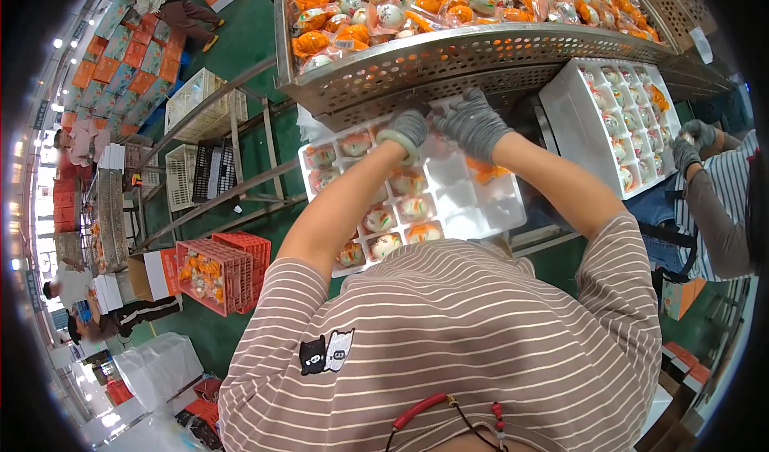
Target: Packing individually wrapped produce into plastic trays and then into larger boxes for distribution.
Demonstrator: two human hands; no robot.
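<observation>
A white foam tray (473, 192) with square compartments lies below my chest, slightly tilted. Wrapped eggs (415, 207) with orange and green printing fill its left columns, while several compartments on the right are bare. Over the tray's far edge, my left hand (407, 130) wears a grey glove and a pale bangle; its fingertips are blurred and dark. Close beside it, my right hand (474, 122), also gloved in grey, has its fingers bent together, and what they hold is hidden. An orange-wrapped piece (485, 170) sits in the tray under my right wrist.
Beyond my hands stands a perforated metal trough (432, 64) heaped with wrapped eggs. At right, a co-worker's gloved hands (690, 148) are at another filled foam tray (589, 124). Pink crates (216, 272), cream crates (196, 104) and metal rails (268, 132) stand at left.
</observation>
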